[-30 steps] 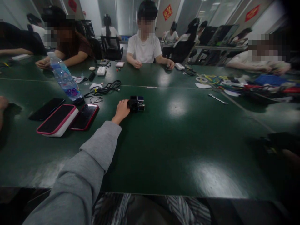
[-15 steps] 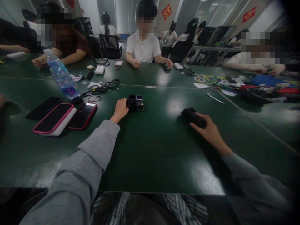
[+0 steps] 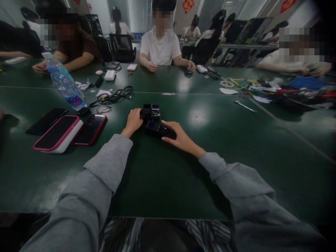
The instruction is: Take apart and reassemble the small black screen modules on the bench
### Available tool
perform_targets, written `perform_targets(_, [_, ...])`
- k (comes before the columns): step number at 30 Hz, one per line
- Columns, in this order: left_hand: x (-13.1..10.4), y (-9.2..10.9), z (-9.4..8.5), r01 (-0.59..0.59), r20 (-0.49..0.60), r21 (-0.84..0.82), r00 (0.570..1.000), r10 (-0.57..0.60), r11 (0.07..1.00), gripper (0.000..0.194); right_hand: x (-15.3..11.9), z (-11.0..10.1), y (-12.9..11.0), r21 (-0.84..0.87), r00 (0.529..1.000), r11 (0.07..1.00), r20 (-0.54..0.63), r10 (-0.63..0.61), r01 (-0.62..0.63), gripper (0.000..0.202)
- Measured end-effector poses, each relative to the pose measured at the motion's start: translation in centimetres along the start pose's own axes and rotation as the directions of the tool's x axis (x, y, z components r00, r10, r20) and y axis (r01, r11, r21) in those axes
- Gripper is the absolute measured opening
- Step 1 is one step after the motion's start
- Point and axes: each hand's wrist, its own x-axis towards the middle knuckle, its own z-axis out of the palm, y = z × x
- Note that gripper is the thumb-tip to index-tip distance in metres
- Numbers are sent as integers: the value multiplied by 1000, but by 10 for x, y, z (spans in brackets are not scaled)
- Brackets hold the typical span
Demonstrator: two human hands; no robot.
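Note:
My left hand (image 3: 134,120) is closed on the left side of a small black device with exposed circuit parts (image 3: 155,112) and a little screen, standing on the green table. My right hand (image 3: 180,134) grips a black handheld device with a small screen (image 3: 159,129) by its right end. That handheld device lies just in front of the other one, very near or touching it; I cannot tell which. The fingertips of my left hand are partly hidden behind the black device.
Left of my arms lie a red-edged phone (image 3: 90,129), a pink-rimmed white case (image 3: 59,134) and a dark phone (image 3: 47,120). Behind them are a leaning water bottle (image 3: 65,84) and black cables (image 3: 119,96). A wrench (image 3: 245,106) lies right. People sit across the table (image 3: 168,196).
My right hand has carried the black handheld device leftward, from the right of the table to the front of the circuit device. My left hand has stayed at its place.

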Motion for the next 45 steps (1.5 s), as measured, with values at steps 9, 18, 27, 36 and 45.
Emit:
perform_targets(9, [-2, 5, -5, 5, 13, 21, 1000, -5, 1000, 41, -1, -4, -7, 163, 985, 973, -22, 171, -165, 57])
perform_targets(18, [-1, 7, -6, -2, 67, -1, 998, 2, 1000, 37, 0, -1, 7, 323, 936, 914, -163, 311, -247, 45])
perform_targets(27, [-1, 12, -12, -91, 149, -104, 983, 106, 990, 31, 10, -7, 30, 10, 896, 978, -398, 195, -208, 41])
perform_targets(36, [-1, 12, -14, -83, 124, -154, 987, 103, 985, 26, 29, -4, 50, -257, 989, 957, -92, 112, -132, 51])
perform_targets(45, [1, 9, -13, -87, 145, -154, 983, 110, 984, 25, 24, -3, 51, -258, 941, 943, -314, 125, -211, 37])
